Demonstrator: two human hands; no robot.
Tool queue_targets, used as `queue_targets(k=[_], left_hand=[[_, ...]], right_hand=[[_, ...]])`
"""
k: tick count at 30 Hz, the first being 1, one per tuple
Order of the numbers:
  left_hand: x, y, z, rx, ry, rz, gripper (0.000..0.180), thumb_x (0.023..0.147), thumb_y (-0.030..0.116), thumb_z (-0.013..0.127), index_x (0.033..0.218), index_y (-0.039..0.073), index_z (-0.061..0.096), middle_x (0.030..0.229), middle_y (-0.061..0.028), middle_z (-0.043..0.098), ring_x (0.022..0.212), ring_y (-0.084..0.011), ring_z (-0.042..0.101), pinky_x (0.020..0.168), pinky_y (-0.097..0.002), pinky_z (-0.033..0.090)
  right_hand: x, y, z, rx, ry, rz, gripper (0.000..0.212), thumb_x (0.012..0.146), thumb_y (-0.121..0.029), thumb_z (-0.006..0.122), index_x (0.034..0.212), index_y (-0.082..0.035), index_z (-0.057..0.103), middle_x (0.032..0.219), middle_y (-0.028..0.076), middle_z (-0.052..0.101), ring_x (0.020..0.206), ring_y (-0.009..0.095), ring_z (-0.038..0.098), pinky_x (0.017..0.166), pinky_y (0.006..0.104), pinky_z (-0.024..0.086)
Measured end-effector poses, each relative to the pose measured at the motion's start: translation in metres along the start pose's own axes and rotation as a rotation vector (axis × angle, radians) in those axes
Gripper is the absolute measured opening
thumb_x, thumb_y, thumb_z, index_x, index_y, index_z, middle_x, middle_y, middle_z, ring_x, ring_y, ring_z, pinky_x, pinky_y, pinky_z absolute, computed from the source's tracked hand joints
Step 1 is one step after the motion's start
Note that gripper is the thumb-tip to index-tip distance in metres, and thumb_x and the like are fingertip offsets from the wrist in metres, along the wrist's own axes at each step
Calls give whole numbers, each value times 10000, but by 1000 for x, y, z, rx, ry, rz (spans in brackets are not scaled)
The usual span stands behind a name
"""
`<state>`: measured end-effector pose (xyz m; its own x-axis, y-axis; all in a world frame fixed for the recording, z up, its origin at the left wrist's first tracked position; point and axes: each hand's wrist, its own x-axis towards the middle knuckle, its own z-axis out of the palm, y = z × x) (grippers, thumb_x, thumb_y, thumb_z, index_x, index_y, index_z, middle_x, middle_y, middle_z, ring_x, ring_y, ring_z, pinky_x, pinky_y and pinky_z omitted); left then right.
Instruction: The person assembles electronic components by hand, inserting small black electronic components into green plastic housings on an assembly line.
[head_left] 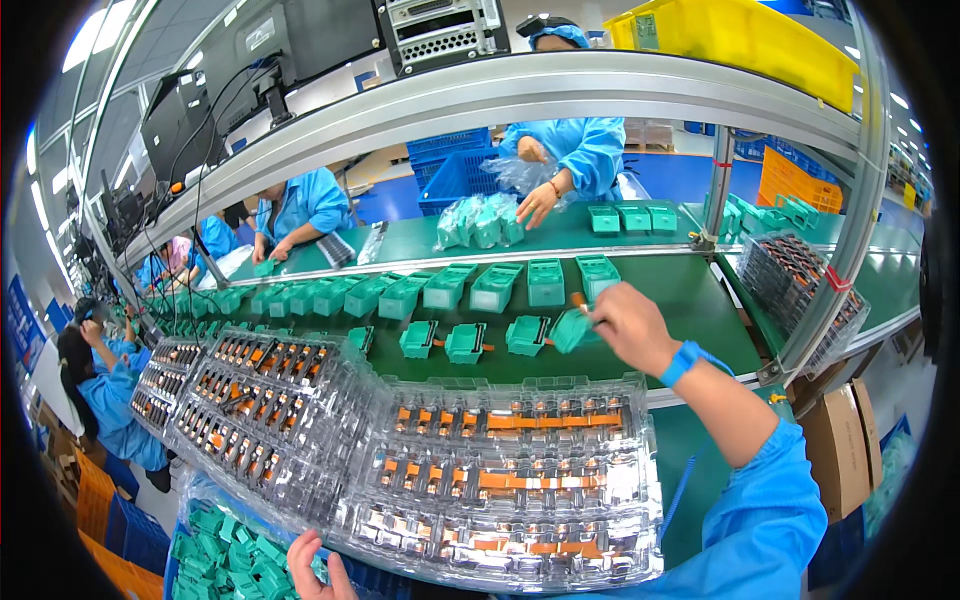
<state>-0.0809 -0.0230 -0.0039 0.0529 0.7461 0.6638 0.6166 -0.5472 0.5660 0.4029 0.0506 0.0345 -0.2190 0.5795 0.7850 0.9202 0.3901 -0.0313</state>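
Note:
My right hand (632,328) is closed on a small green plastic housing (574,331), tilted above the green work surface. A bit of orange shows at its upper edge, perhaps a flat ribbon strip. At the bottom edge, my left hand (318,574) has its fingers apart with nothing seen in them. It is between a bin of loose green housings (232,552) and the near edge of a clear plastic tray (500,490). That tray carries rows of small black parts with orange ribbon strips. Left of it, another clear tray (255,405) holds similar parts.
Beyond the trays stands a row of green housings (465,342) with black parts; a row of larger green boxes (495,288) lies behind. A metal frame (500,95) crosses overhead. Co-workers in blue (580,150) work across the bench. Stacked clear trays (800,285) lean at the right.

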Motion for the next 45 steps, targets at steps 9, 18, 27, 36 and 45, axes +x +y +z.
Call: queue_targets(k=[9, 18, 27, 36, 45], left_hand=[[-18, -13, 2, -282, 69, -499, 346, 895, 75, 551, 1212, -25, 454, 1139, -117, 524, 1011, -190, 518, 858, -297, 437], [-22, -22, 10, -445, -42, -624, 363, 908, 93, 547, 1241, -28, 467, 1086, -74, 549, 941, -125, 539, 798, -272, 471], [-17, 21, 9, -319, 26, -500, 354, 937, 97, 501, 1267, -19, 452, 1164, -128, 536, 1001, -189, 530, 897, -317, 431], [26, 58, 36, -1008, -67, -268, 302, 940, 67, 446, 1223, 18, 353, 1351, -290, 353, 1220, -462, 384, 952, -544, 418], [27, 100, 73, -1057, -474, -28, 301, 913, -24, 449, 1211, 12, 425, 1257, -196, 486, 1112, -320, 531, 886, -403, 495]], right_hand=[[-64, 96, 85, 716, -97, 1531, 224, 682, -34, 757, 707, 5, 537, 658, 80, 516, 555, 199, 536, 442, 373, 513], [-74, 92, 94, 633, -233, 1604, 307, 821, -244, 690, 866, 43, 589, 803, 106, 555, 677, 214, 561, 575, 387, 550], [-89, -53, -46, 710, -314, 1238, 742, 847, -443, 613, 1286, 109, 384, 1273, 219, 476, 1176, 311, 471, 981, 390, 390], [-108, -121, -128, 1042, 228, 1229, 681, 813, -14, 615, 1394, -28, 261, 1391, 166, 357, 1001, 216, 591, 739, 296, 517], [-268, -168, -309, 389, 997, 1283, 710, 783, 0, 579, 1400, 9, 229, 1384, 172, 377, 808, 211, 648, 528, 243, 484]])
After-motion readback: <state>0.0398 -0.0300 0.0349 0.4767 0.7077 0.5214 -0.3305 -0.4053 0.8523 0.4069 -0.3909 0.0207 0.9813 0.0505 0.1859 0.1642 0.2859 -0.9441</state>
